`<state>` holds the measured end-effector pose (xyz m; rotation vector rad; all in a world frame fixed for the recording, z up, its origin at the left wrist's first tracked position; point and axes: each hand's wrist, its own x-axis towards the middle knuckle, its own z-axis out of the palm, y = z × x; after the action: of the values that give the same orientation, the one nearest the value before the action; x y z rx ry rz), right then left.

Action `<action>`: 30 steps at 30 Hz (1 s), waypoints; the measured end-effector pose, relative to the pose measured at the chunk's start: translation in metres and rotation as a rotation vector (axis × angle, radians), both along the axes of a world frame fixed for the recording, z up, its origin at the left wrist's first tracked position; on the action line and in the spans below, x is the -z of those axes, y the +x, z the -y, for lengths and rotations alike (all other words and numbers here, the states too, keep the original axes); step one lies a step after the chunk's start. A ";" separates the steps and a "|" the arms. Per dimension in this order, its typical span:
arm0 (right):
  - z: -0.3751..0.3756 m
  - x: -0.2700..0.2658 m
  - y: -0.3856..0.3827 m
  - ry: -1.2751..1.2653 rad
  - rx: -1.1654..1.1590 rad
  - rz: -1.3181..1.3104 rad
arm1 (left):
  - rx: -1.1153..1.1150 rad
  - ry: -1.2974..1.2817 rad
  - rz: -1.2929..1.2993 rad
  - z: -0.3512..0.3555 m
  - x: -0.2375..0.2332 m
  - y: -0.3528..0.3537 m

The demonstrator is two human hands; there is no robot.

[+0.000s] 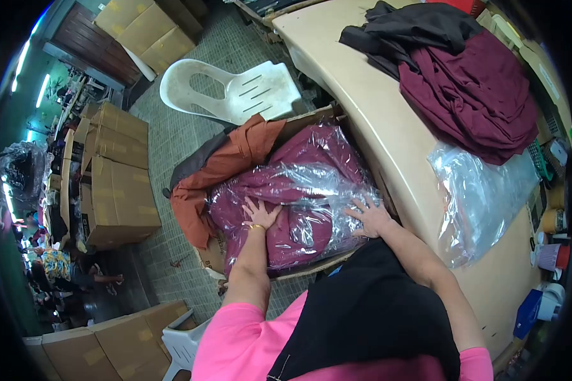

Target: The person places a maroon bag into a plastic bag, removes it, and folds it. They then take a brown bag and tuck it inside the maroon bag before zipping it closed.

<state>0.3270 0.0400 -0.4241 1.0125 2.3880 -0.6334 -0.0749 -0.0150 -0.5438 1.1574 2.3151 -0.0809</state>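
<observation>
Maroon garments in clear plastic bags (305,190) fill an open cardboard box (213,259) in front of me. My left hand (261,214), with a gold-coloured bracelet at the wrist, lies spread on the left part of the bagged garments. On their right part, close to the table, my right hand (370,214) rests with its fingers apart. Neither hand grips anything. An orange garment with dark grey parts (200,184) hangs over the box's left and far edges.
Right of the box, a beige table (362,108) carries a maroon and black cloth heap (470,82) and clear plastic bags (483,197). A white plastic chair (260,89) stands beyond the box. Cardboard cartons (121,190) line the left, where another person (57,263) appears farther off.
</observation>
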 end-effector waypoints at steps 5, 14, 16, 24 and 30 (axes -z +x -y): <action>0.002 -0.035 -0.013 0.024 0.121 -0.007 | 0.089 -0.168 -0.088 -0.008 -0.120 0.017; -0.024 -0.006 -0.002 -0.024 0.539 -0.353 | 0.545 0.026 -0.037 0.055 -0.100 0.119; -0.027 -0.013 -0.006 0.062 0.453 -0.281 | 0.486 -0.021 -0.113 0.044 -0.091 0.127; 0.035 -0.134 0.021 -0.156 0.233 -0.608 | 0.672 0.039 -0.039 -0.029 -0.221 0.137; 0.111 -0.237 0.121 -0.517 0.744 -1.127 | 0.655 0.578 0.151 -0.104 -0.248 0.178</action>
<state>0.4485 -0.0708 -0.1866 1.5191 2.2595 -2.4716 0.1028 0.0889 -0.2961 2.0905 1.7784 0.4478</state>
